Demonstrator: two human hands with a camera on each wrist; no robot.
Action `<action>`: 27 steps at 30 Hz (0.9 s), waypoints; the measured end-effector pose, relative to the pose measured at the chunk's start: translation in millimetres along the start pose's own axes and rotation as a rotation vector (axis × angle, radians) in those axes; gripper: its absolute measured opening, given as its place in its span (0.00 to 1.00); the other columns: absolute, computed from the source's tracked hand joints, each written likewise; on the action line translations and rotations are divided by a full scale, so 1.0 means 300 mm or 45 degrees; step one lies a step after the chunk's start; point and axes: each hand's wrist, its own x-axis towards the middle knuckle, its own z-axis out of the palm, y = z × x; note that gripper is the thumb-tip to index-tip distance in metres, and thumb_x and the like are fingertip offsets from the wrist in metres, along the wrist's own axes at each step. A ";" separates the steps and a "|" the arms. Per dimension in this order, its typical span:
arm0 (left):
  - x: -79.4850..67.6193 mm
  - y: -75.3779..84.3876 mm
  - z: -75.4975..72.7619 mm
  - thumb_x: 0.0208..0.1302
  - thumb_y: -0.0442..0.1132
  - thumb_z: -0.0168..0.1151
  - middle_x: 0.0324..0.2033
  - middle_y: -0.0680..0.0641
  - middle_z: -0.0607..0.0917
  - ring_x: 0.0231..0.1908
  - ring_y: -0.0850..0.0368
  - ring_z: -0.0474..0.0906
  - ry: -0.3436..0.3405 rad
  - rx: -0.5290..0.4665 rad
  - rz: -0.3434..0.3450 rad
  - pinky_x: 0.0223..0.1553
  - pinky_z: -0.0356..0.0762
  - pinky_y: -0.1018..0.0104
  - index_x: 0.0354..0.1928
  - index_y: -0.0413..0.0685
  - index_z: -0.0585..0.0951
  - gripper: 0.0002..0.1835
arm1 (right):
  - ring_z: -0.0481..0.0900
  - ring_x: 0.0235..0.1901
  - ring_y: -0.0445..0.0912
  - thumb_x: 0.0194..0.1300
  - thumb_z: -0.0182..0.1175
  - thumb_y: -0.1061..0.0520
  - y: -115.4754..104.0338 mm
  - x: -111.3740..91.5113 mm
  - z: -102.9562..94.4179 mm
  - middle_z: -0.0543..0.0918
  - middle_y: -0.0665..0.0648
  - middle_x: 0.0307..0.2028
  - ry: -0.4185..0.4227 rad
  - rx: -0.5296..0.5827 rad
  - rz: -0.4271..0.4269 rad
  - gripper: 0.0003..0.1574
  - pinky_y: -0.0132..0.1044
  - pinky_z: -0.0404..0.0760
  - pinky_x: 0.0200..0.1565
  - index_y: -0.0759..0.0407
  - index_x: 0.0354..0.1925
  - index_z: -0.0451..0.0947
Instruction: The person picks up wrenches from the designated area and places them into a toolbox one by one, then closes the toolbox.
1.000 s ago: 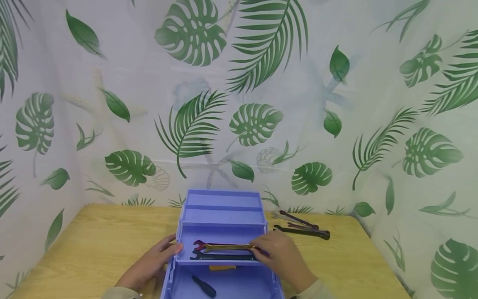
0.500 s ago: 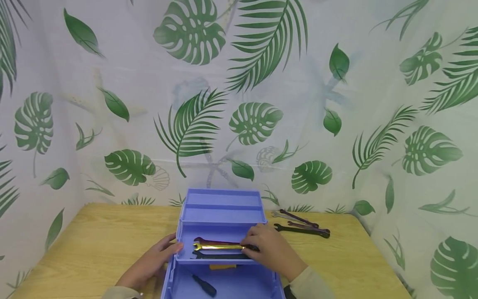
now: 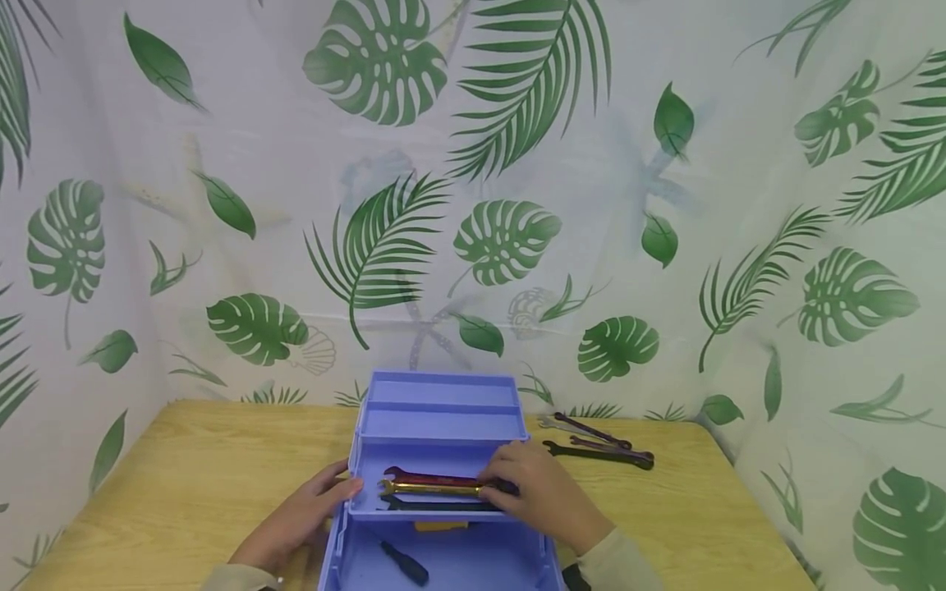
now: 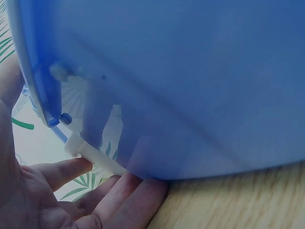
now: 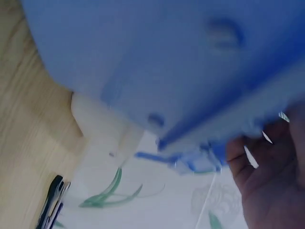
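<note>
A blue toolbox (image 3: 443, 558) stands on the table with its stepped trays raised. My left hand (image 3: 299, 517) holds its left side, the thumb at the tray rim; in the left wrist view the fingers (image 4: 119, 200) lie by the box's outer wall. In the middle tray (image 3: 369, 460) lie a red wrench (image 3: 436, 478), a gold wrench (image 3: 436, 489) and a black wrench (image 3: 436, 506), side by side. My right hand (image 3: 543, 492) pinches the right end of the gold wrench, and its fingers cover the wrenches' right ends.
In the bottom compartment sit a dark-handled screwdriver (image 3: 405, 565) and a yellow piece (image 3: 441, 527). Several more wrenches (image 3: 599, 455) lie on the wooden table (image 3: 687, 509), right of the box. A leaf-print sheet (image 3: 576, 271) hangs behind.
My right hand has moved left into the tray, and the gold wrench has slid left to lie beside the red one. My left hand has stayed in place.
</note>
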 end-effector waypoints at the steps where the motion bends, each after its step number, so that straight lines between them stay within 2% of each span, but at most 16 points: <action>1: -0.001 0.000 0.000 0.72 0.59 0.60 0.65 0.31 0.76 0.56 0.38 0.81 -0.001 0.000 0.001 0.50 0.85 0.43 0.78 0.42 0.62 0.42 | 0.80 0.37 0.37 0.60 0.76 0.56 0.005 -0.005 -0.007 0.84 0.41 0.34 0.050 0.001 -0.022 0.06 0.39 0.82 0.44 0.49 0.36 0.89; 5: -0.004 0.001 0.001 0.73 0.58 0.59 0.64 0.31 0.77 0.55 0.39 0.81 -0.006 -0.003 0.006 0.49 0.86 0.43 0.78 0.42 0.62 0.41 | 0.83 0.39 0.41 0.57 0.76 0.62 0.038 -0.047 -0.042 0.86 0.43 0.36 0.252 -0.030 -0.037 0.09 0.41 0.84 0.46 0.52 0.37 0.88; 12: -0.002 0.000 -0.008 0.74 0.57 0.58 0.63 0.30 0.76 0.54 0.40 0.82 -0.042 -0.024 0.026 0.48 0.86 0.44 0.78 0.41 0.60 0.41 | 0.84 0.41 0.40 0.57 0.76 0.64 0.107 -0.155 -0.101 0.86 0.46 0.44 0.390 -0.098 0.259 0.22 0.39 0.86 0.41 0.53 0.51 0.85; 15: -0.003 -0.004 -0.014 0.76 0.55 0.57 0.64 0.27 0.74 0.54 0.38 0.82 -0.088 -0.046 0.040 0.48 0.86 0.42 0.79 0.39 0.57 0.41 | 0.83 0.41 0.41 0.57 0.76 0.63 0.124 -0.182 -0.112 0.85 0.48 0.44 0.404 -0.148 0.316 0.25 0.40 0.86 0.40 0.53 0.53 0.85; 18: -0.004 -0.009 -0.017 0.77 0.53 0.55 0.65 0.26 0.72 0.54 0.38 0.82 -0.127 -0.074 0.060 0.48 0.86 0.41 0.79 0.37 0.55 0.41 | 0.83 0.41 0.41 0.57 0.76 0.62 0.134 -0.193 -0.113 0.85 0.49 0.44 0.391 -0.184 0.319 0.24 0.40 0.86 0.40 0.53 0.53 0.85; 23: -0.002 -0.009 -0.015 0.77 0.53 0.56 0.63 0.27 0.74 0.53 0.39 0.83 -0.133 -0.072 0.069 0.47 0.86 0.42 0.79 0.37 0.56 0.41 | 0.83 0.41 0.41 0.58 0.76 0.60 0.140 -0.202 -0.109 0.85 0.49 0.43 0.380 -0.214 0.314 0.22 0.41 0.86 0.39 0.54 0.51 0.85; 27: -0.003 -0.005 -0.011 0.76 0.54 0.56 0.63 0.27 0.75 0.53 0.39 0.83 -0.115 -0.063 0.060 0.47 0.86 0.42 0.79 0.38 0.57 0.41 | 0.84 0.42 0.42 0.58 0.76 0.58 0.144 -0.209 -0.099 0.85 0.48 0.43 0.331 -0.234 0.371 0.20 0.42 0.87 0.41 0.53 0.50 0.85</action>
